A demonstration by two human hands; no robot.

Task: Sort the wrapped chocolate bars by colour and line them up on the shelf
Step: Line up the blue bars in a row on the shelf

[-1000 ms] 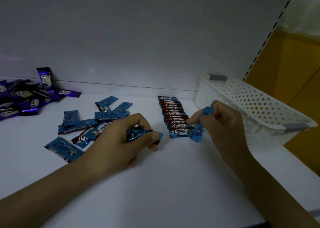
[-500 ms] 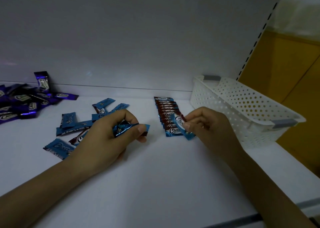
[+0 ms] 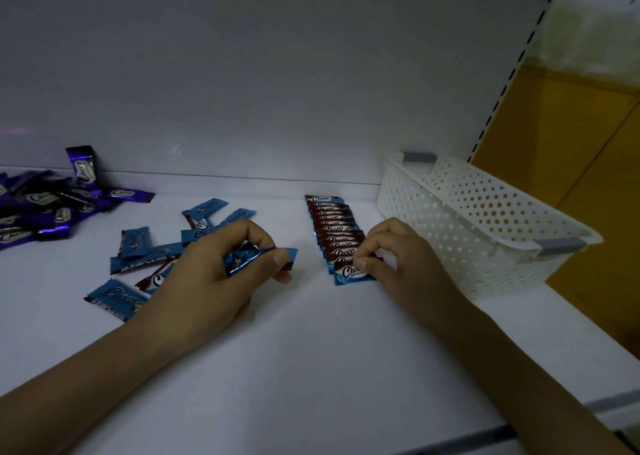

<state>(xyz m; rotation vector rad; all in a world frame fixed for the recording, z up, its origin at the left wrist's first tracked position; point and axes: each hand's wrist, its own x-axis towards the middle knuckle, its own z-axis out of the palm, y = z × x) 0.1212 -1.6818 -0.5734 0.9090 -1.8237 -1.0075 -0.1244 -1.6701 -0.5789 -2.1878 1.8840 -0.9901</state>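
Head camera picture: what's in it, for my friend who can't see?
The right hand pinches a blue bar at the near end of a row on a shelf; the left hand holds a second bar. Loose blue bars and purple bars lie left, a basket right.

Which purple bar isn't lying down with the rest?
The purple bar at the rear of the purple heap: it stands on end by the back wall, while the others lie down on the shelf.
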